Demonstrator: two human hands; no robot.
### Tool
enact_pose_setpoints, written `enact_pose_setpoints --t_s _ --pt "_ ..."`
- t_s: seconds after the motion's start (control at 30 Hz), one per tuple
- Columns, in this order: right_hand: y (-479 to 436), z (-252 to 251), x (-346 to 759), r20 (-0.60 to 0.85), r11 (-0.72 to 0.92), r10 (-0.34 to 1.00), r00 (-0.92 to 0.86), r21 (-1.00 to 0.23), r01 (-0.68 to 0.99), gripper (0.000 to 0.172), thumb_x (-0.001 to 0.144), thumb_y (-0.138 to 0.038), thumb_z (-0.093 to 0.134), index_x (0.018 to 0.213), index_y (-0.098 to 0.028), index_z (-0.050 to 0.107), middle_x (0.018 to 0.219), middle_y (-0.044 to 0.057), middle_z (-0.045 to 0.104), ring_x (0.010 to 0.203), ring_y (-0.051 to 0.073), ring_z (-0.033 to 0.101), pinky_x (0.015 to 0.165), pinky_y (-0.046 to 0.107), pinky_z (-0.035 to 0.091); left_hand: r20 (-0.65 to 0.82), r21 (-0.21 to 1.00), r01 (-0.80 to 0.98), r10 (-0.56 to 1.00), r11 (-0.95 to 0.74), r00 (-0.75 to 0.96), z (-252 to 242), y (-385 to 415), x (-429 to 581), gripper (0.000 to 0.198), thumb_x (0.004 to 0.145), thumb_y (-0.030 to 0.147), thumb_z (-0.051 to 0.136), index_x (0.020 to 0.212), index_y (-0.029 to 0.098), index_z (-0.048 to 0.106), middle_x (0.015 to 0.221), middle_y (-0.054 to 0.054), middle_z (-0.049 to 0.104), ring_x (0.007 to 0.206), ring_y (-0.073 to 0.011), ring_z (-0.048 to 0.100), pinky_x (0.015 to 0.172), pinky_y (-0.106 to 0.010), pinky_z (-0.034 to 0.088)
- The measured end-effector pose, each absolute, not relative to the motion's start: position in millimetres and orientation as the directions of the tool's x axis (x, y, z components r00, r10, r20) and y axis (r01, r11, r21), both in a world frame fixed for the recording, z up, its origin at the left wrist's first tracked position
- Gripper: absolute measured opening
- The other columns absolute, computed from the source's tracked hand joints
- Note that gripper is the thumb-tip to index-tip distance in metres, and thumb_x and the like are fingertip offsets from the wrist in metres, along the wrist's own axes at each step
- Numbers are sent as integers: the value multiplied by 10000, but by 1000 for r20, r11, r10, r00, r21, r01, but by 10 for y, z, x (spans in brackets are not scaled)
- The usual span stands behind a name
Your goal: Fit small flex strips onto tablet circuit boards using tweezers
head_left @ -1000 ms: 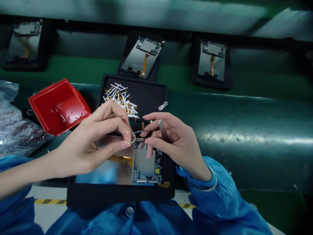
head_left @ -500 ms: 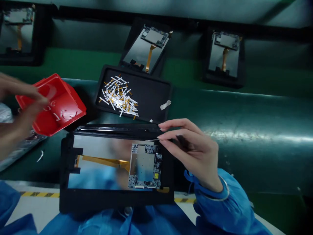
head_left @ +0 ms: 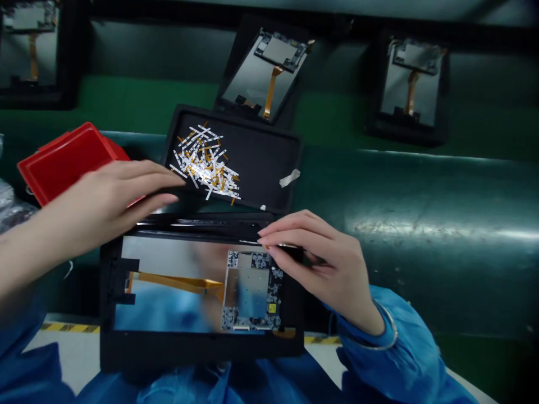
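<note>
An opened tablet (head_left: 202, 350) lies in front of me, its bare display panel and green-grey circuit board (head_left: 248, 297) joined by an orange ribbon cable (head_left: 177, 281). At its upper right edge, my right hand (head_left: 320, 258) pinches a thin white strip (head_left: 250, 242), seen nearly edge-on, with a bit of orange at the fingertips. My left hand (head_left: 113, 196) hovers beside the red bin, above the tablet's upper left corner. Its thumb and fingers are apart, with nothing visible between them.
A black tray (head_left: 265, 151) holds a pile of white and orange flex strips (head_left: 206, 165) and a whitish scrap (head_left: 289, 178). The red bin (head_left: 71, 160) stands left. Further tablets (head_left: 269, 78) lie along the green belt behind. Clear plastic bags (head_left: 12, 210) sit at far left.
My left hand has swung right, from over the red bin toward the tablet and tray. My right hand has shifted slightly left along the tablet's edge, still pinching the thin strip.
</note>
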State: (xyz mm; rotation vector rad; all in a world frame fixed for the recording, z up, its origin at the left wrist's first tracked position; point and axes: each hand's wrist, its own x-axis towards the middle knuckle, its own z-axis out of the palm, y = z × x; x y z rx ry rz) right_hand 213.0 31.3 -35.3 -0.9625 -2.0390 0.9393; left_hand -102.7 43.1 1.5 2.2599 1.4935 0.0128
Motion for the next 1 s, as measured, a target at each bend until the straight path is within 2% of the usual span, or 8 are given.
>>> enact_pose_setpoints --t_s 0.13,0.2,0.33,0.47,0.6,0.73,0.83,1.0 --pt "342 -316 2173 238 479 801 -549 -805 350 172 886 -70 617 914 -210 713 950 42 739 837 148 687 758 301 602 -255 405 798 784 -445 567 -215 691 -788 616 988 644 273 1257 222 631 1242 -60 641 1111 -246 624 1032 -412 476" --pt "369 -312 2183 221 475 791 -571 -809 345 175 890 -76 617 927 -218 713 952 36 739 842 147 691 771 302 606 -293 446 791 768 -418 570 -272 730 -802 593 983 650 289 1203 244 661 1233 -41 646 1109 -232 631 1029 -383 481" --pt "425 -329 2192 200 447 783 -589 -840 308 157 888 -93 631 904 -224 718 931 28 737 850 145 694 760 291 605 -371 524 787 745 -325 554 -252 695 -865 556 1003 608 284 1112 242 689 1143 -26 704 990 -210 689 868 -311 554" --pt "467 -341 2206 183 418 774 -606 -867 272 125 879 -112 662 892 -220 724 936 29 734 851 138 695 746 275 601 -158 497 764 823 -412 546 -120 533 -734 407 1024 494 377 1195 252 656 1172 -17 706 1025 -194 691 892 -294 564" --pt "505 -332 2240 125 381 755 -644 -883 275 114 863 -155 703 939 -232 741 983 34 731 879 149 701 787 293 605 -31 509 610 696 -607 718 16 321 -440 367 1050 347 366 1326 226 574 1297 -37 648 1124 -156 657 934 -250 560" --pt "524 -349 2256 83 315 763 -641 -914 256 88 881 -174 689 937 -220 739 979 37 735 893 147 704 791 276 596 35 443 535 610 -719 791 -2 264 -269 392 1056 254 309 1270 125 610 1218 -95 684 1098 -183 667 921 -296 580" --pt "521 -374 2241 46 252 803 -594 -930 268 96 885 -169 677 956 -223 713 946 18 739 887 143 702 784 266 586 86 365 530 595 -765 799 -84 272 -258 339 1033 204 381 1260 96 610 1181 -117 692 1040 -208 680 870 -332 594" --pt "520 -388 2205 -27 179 825 -564 -935 307 93 879 -157 666 947 -216 688 914 -1 736 869 143 696 796 269 573 161 120 486 500 -866 851 -134 215 -201 338 994 66 334 1144 68 636 1135 -120 714 989 -251 685 781 -370 577"
